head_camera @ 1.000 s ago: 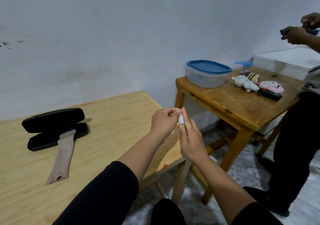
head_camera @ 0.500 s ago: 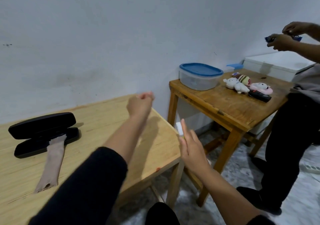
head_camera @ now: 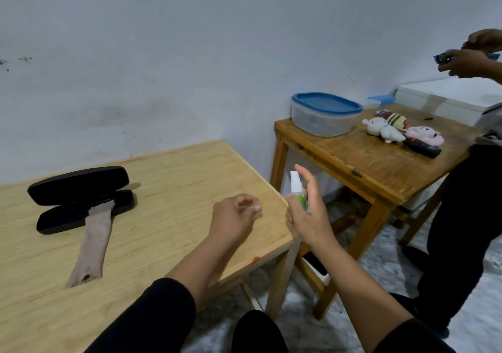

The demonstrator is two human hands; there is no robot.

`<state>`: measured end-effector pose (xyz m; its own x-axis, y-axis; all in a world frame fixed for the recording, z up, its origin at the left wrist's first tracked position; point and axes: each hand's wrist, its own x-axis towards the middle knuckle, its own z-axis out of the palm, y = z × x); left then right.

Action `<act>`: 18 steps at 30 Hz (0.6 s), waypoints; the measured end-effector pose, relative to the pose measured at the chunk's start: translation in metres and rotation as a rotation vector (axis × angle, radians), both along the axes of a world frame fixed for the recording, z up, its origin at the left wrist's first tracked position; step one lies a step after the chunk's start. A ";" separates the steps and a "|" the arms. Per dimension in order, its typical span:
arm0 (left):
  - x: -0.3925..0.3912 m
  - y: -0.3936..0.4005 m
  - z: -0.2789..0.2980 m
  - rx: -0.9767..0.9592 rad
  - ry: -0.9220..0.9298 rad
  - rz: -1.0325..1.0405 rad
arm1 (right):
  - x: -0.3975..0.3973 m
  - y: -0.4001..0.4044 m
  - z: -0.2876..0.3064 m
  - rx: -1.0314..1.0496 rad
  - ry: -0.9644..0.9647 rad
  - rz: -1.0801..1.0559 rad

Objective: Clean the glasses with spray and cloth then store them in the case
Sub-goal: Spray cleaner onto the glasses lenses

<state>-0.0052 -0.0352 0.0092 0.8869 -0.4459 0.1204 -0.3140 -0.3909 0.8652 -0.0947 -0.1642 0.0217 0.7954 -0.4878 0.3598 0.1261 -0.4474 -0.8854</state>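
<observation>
From the head view, my right hand grips the small spray bottle just past the tabletop corner, its white nozzle now bare, since my left hand has pulled away and come back loosely curled over the tabletop, perhaps pinching the cap; I cannot tell. The open glasses case and cloth lie well to the left, no glasses visible, so I judge spraying comes next.
</observation>
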 end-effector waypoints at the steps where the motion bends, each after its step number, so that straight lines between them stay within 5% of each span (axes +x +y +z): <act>1: 0.001 0.000 -0.003 0.008 -0.001 -0.003 | 0.000 0.000 0.000 0.001 0.004 0.005; 18: 0.000 0.001 -0.014 0.153 -0.135 -0.031 | 0.000 0.009 -0.003 -0.006 0.083 -0.015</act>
